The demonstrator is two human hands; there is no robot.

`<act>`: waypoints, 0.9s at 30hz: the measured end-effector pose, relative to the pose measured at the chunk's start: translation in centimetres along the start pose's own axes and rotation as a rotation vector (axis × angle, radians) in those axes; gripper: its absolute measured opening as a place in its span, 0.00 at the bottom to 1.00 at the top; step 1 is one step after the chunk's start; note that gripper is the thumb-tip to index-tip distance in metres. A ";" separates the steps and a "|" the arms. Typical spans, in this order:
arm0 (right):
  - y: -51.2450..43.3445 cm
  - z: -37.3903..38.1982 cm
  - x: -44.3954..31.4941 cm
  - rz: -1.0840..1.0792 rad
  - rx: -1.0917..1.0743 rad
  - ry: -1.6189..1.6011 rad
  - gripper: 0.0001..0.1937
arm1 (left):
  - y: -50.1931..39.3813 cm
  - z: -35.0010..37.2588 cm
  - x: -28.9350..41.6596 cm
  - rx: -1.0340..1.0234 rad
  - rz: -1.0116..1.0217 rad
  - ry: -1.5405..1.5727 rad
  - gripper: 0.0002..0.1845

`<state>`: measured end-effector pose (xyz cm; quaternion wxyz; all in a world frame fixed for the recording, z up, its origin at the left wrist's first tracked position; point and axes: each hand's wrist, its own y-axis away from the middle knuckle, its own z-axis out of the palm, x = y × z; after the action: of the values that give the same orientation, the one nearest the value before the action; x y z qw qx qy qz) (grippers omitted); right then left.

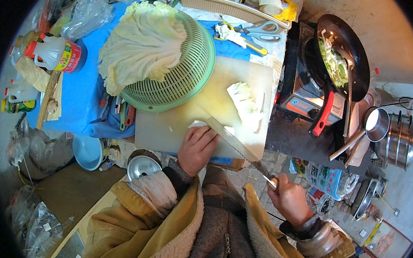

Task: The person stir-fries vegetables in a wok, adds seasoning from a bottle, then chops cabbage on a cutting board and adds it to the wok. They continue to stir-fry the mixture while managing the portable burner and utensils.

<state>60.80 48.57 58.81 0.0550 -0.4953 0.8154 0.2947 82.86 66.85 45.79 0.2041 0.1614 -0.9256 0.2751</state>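
My right hand (290, 200) grips the handle of a kitchen knife (233, 140), its blade pointing up and left across the lower part of a pale cutting board (162, 138). My left hand (199, 148) lies on the board with bent fingers against a white piece of cabbage, close to the blade; the fingers hide much of the piece. Cut napa cabbage (244, 104) rests on the board's right side. A large cabbage leaf (144, 44) drapes over an upside-down green plastic colander (192, 73), which overlaps the board's upper left.
Right of the board, a wok (362, 68) with chopped vegetables is tilted on a portable gas stove (314, 101), near a small saucepan (376, 135). Scissors (261, 31) and a beige plastic tray (230, 11) lie beyond the board. Bottles (61, 55) stand left on blue cloth (81, 101).
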 end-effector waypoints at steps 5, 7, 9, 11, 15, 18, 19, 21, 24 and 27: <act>-1.2 2.8 0.0 0.037 0.056 -0.126 0.14 | -0.1 -0.4 0.1 -0.029 -0.005 0.012 0.19; -0.9 2.4 -0.1 -0.024 0.113 -0.158 0.13 | -0.1 -0.4 0.1 -0.020 0.001 0.022 0.19; 0.3 1.2 -0.4 -0.043 0.124 -0.141 0.12 | -0.1 -0.3 0.1 0.001 0.005 0.054 0.19; 1.2 0.1 -0.8 -0.019 0.079 -0.141 0.12 | 0.0 -0.2 0.0 -0.004 0.007 0.046 0.20; 1.4 -0.5 -1.5 0.012 0.026 -0.084 0.12 | 0.1 -0.1 -0.1 -0.016 0.007 0.056 0.20; 0.7 0.7 -1.6 0.030 0.028 -0.078 0.12 | 0.1 -0.3 -0.1 -0.015 0.001 0.050 0.20; 0.1 1.4 -1.7 0.037 0.039 -0.089 0.12 | 0.0 -0.4 -0.1 -0.013 0.008 0.053 0.21; -0.8 2.6 -1.4 0.032 0.069 -0.131 0.13 | -0.1 -0.5 -0.1 -0.021 0.004 0.069 0.21; -1.1 3.2 -1.2 0.005 0.110 -0.251 0.12 | -0.2 -0.5 -0.1 -0.008 0.010 0.095 0.21; 0.0 2.1 -1.3 -0.010 0.101 -0.198 0.13 | -0.1 -0.3 -0.1 0.028 -0.019 0.125 0.21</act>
<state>60.98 50.71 57.58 0.1617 -0.4644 0.8173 0.3005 83.08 66.98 46.01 0.2617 0.1554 -0.9056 0.2955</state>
